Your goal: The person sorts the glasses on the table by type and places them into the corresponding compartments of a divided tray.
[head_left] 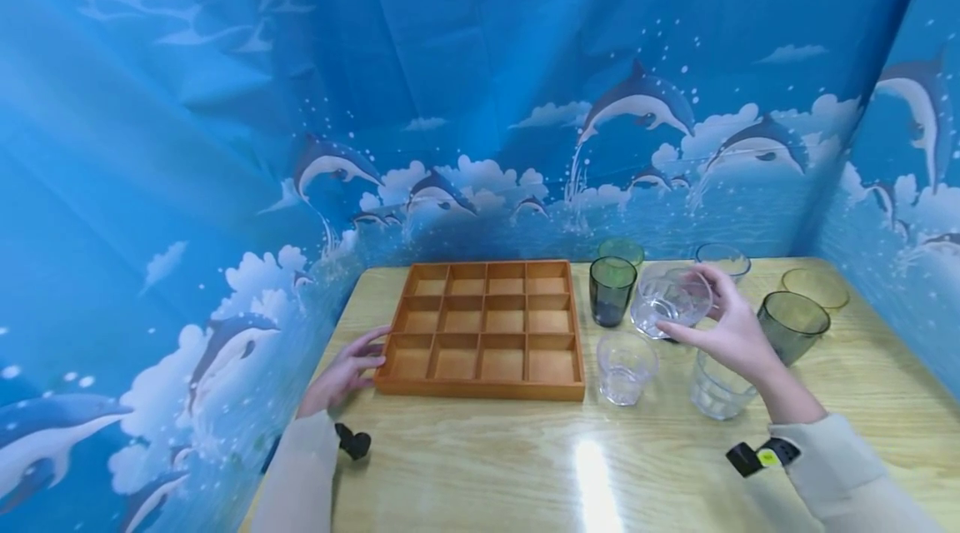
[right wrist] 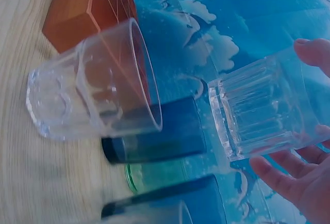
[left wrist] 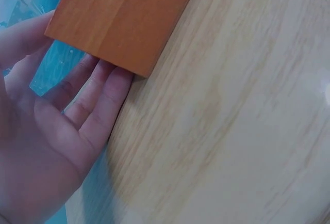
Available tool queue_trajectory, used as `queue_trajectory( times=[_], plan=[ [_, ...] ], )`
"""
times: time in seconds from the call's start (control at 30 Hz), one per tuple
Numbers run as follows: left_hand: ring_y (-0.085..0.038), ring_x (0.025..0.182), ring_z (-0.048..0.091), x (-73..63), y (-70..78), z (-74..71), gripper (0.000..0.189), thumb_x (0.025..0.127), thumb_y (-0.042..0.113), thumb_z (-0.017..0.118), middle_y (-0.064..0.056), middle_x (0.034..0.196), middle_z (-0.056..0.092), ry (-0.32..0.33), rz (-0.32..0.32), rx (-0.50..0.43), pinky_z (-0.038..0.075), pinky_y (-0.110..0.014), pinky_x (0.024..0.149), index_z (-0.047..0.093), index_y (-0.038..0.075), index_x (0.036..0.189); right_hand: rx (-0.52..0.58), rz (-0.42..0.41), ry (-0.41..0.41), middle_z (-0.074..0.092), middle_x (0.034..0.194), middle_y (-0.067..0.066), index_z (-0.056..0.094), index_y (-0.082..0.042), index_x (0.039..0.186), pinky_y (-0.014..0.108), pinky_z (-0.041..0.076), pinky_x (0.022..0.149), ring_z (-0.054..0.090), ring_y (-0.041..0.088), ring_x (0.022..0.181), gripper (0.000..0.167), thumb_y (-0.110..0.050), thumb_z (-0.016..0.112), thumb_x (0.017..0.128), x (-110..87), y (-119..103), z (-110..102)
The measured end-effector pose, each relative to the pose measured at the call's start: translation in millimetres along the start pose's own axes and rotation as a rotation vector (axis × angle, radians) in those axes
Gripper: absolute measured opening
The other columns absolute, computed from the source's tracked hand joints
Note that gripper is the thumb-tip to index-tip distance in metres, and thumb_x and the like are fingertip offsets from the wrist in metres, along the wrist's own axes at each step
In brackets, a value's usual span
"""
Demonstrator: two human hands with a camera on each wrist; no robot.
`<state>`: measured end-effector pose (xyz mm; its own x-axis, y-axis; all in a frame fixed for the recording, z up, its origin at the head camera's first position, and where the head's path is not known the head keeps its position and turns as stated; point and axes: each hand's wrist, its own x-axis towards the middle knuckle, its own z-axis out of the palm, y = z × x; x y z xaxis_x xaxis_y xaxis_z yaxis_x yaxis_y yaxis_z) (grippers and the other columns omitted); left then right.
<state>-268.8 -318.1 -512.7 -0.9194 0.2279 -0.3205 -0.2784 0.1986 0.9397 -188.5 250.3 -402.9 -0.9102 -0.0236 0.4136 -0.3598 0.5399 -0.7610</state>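
My right hand (head_left: 738, 337) holds a clear ribbed glass (head_left: 667, 304) between thumb and fingers, to the right of the wooden tray. In the right wrist view this glass (right wrist: 263, 108) is lifted off the table, with fingertips on its sides. My left hand (head_left: 347, 371) touches the left side of the brown compartment tray (head_left: 480, 390). Seen from the left wrist, the fairly straight fingers (left wrist: 111, 92) rest against the tray's wall. No glass shows in the tray's compartments. A second clear glass (head_left: 626, 371) stands upright beside the tray's front right corner.
Behind the held glass stand a dark grey glass (head_left: 611, 291), a green one (head_left: 622, 248) and a clear one (head_left: 733, 258). Around my right wrist are another clear glass (head_left: 716, 396), a dark tumbler (head_left: 791, 325) and an amber glass (head_left: 821, 287). A dolphin-print curtain (head_left: 480, 141) hangs behind the table.
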Motion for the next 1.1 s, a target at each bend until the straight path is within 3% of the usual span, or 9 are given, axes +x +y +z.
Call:
queue_trajectory(
  times=[0.2, 0.37, 0.5, 0.63, 0.73, 1.1],
  plan=[
    [-0.036, 0.13, 0.027, 0.1, -1.1, -0.7, 0.055, 0.092, 0.016, 0.056, -0.011, 0.147, 0.026, 0.008, -0.003, -0.005, 0.038, -0.055, 0.091, 0.038, 0.029, 0.142, 0.061, -0.024, -0.051, 0.047, 0.124, 0.014, 0.034, -0.008, 0.139, 0.013, 0.041, 0.076, 0.049, 0.027, 0.103, 0.084, -0.011, 0.082, 0.069, 8.0, -4, 20],
    [-0.035, 0.131, 0.026, 0.9, -2.7, -1.1, 0.054, 0.092, 0.017, 0.056, -0.009, 0.148, 0.025, 0.004, 0.005, -0.014, 0.037, -0.054, 0.093, 0.039, 0.031, 0.141, 0.123, -0.035, -0.09, 0.047, 0.125, 0.017, 0.033, -0.006, 0.14, 0.016, 0.043, 0.079, 0.05, 0.034, 0.106, 0.086, -0.011, 0.082, 0.069, 10.7, -6, 36],
    [-0.035, 0.132, 0.025, 0.7, -2.7, -1.2, 0.056, 0.092, 0.016, 0.055, -0.009, 0.149, 0.023, -0.005, 0.006, -0.023, 0.037, -0.052, 0.093, 0.037, 0.03, 0.143, 0.148, -0.034, -0.115, 0.048, 0.124, 0.016, 0.034, -0.005, 0.138, 0.028, 0.045, 0.081, 0.05, 0.033, 0.107, 0.084, -0.012, 0.082, 0.07, 13.3, -8, 49],
    [-0.035, 0.132, 0.025, 0.3, -2.6, -1.2, 0.056, 0.092, 0.015, 0.055, -0.01, 0.148, 0.024, -0.007, 0.004, -0.029, 0.036, -0.053, 0.094, 0.036, 0.03, 0.143, 0.152, -0.037, -0.125, 0.048, 0.125, 0.016, 0.035, -0.005, 0.137, 0.047, 0.042, 0.084, 0.046, 0.031, 0.112, 0.084, -0.013, 0.083, 0.069, 17.1, -12, 61],
    [-0.035, 0.132, 0.025, 0.3, -2.5, -0.7, 0.056, 0.092, 0.015, 0.055, -0.011, 0.148, 0.024, -0.008, 0.006, -0.032, 0.035, -0.055, 0.094, 0.036, 0.029, 0.143, 0.174, -0.042, -0.135, 0.047, 0.126, 0.017, 0.034, -0.006, 0.137, 0.055, 0.04, 0.086, 0.045, 0.033, 0.114, 0.085, -0.012, 0.083, 0.068, 21.1, -15, 69],
    [-0.034, 0.132, 0.024, 2.1, -3.0, -1.2, 0.054, 0.092, 0.016, 0.055, -0.009, 0.147, 0.025, -0.009, 0.0, -0.044, 0.032, -0.057, 0.096, 0.039, 0.032, 0.141, 0.243, -0.03, -0.188, 0.042, 0.128, 0.017, 0.034, -0.006, 0.137, 0.048, 0.046, 0.083, 0.05, 0.036, 0.109, 0.086, -0.017, 0.084, 0.068, 40.2, -23, 96]
  ],
)
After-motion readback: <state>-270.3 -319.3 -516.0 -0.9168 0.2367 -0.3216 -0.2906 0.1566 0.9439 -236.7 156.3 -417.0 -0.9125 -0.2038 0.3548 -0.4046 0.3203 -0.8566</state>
